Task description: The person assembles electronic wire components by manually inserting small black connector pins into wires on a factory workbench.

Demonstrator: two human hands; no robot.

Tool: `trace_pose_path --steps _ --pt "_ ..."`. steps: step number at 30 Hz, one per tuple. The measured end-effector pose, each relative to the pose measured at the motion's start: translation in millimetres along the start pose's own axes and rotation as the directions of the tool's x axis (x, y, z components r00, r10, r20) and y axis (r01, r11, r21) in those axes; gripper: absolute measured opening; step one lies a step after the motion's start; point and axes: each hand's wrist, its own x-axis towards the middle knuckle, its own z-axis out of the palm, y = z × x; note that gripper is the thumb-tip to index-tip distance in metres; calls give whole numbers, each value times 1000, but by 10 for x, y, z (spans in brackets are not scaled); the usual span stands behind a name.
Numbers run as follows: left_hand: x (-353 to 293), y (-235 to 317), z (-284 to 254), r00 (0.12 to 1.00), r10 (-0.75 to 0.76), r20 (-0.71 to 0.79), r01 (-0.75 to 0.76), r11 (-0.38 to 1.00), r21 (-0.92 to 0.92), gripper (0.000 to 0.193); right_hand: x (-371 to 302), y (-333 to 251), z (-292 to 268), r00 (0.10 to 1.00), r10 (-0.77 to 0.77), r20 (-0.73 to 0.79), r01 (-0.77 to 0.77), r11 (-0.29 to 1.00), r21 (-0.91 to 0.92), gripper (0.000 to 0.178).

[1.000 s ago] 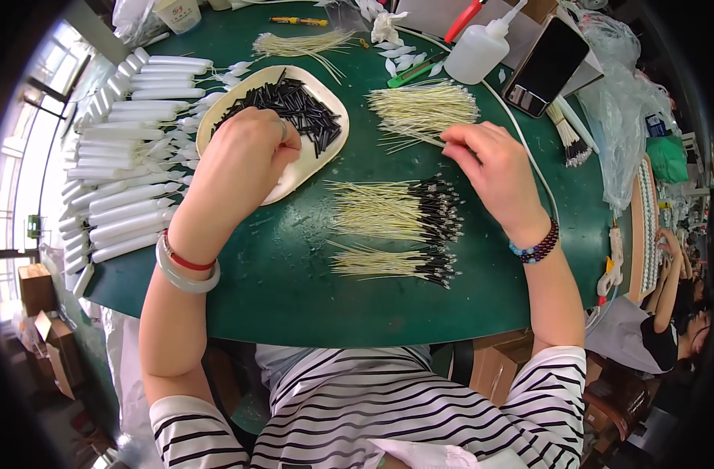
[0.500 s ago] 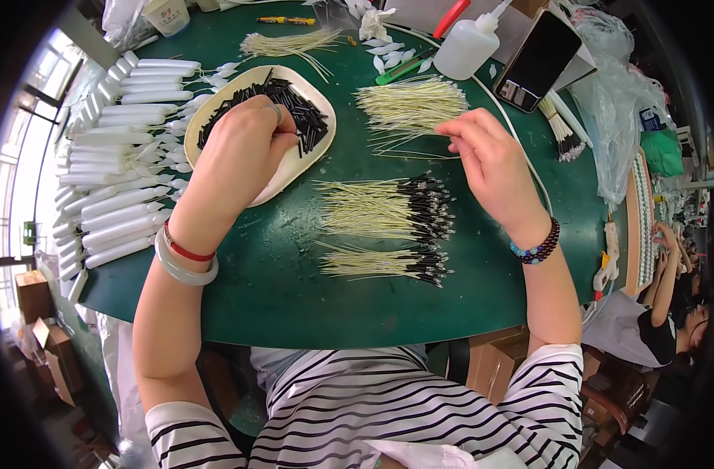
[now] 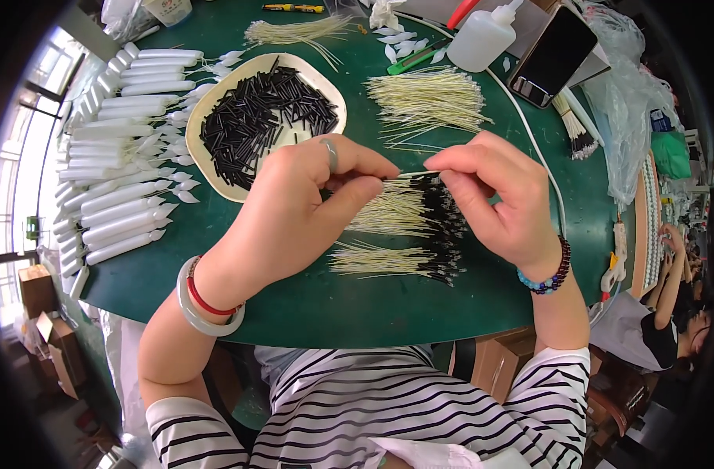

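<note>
Over the table's middle, my two hands meet at a thin pale wire [image 3: 417,173]. My right hand [image 3: 502,199] pinches its right end between thumb and forefinger. My left hand [image 3: 302,199] is closed in a pinch at the wire's other end; what its fingertips hold is hidden. Short black tubes [image 3: 240,117] fill much of a cream bowl [image 3: 197,148] beyond my left hand. Beneath my hands lie pale wires with black sleeved ends [image 3: 443,211], with a smaller such bundle [image 3: 384,259] nearer me. Bare pale wires [image 3: 427,98] lie beyond my right hand.
White candle-shaped pieces [image 3: 122,203] line the left side. At the back are more pale wires [image 3: 294,31], a green cutter [image 3: 416,60], a white squeeze bottle [image 3: 482,39] and a phone [image 3: 554,55]. A white cable [image 3: 529,125] runs down the right. Another person's arm [image 3: 667,273] shows far right.
My left hand has left the bowl of black tubes and moved right and nearer me. My right hand has drawn a wire from the bare bundle toward me, and the hands now meet.
</note>
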Motion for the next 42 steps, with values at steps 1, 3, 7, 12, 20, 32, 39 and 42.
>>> trace_pose_path --steps 1,3,7,12,20,32,39,42 --pt "9 -10 4 1000 0 4 0 1000 -3 16 9 -9 -10 1000 -15 -1 15 1000 3 13" --pt "22 -31 10 997 74 18 -73 997 -40 16 6 -5 -9 1000 -26 0 26 1000 4 14" --pt "9 -26 21 998 54 10 -53 993 -106 16 9 -6 16 999 -39 -11 39 999 11 15" --pt "16 -23 23 995 103 15 -102 992 -71 16 -2 8 31 999 -37 4 36 999 25 14" --pt "-5 -37 43 973 223 -66 -213 968 130 16 -23 -43 -1 971 -225 81 239 918 -317 19" --pt "28 -83 122 864 481 -149 -387 824 414 25 -17 10 48 986 -167 21 168 963 -209 19" --pt "54 -95 164 803 592 -62 -539 767 347 27 5 25 98 975 -90 203 77 994 71 10" --pt "9 -69 115 844 535 -28 -481 779 401 23 -11 94 68 983 -92 162 58 978 201 6"
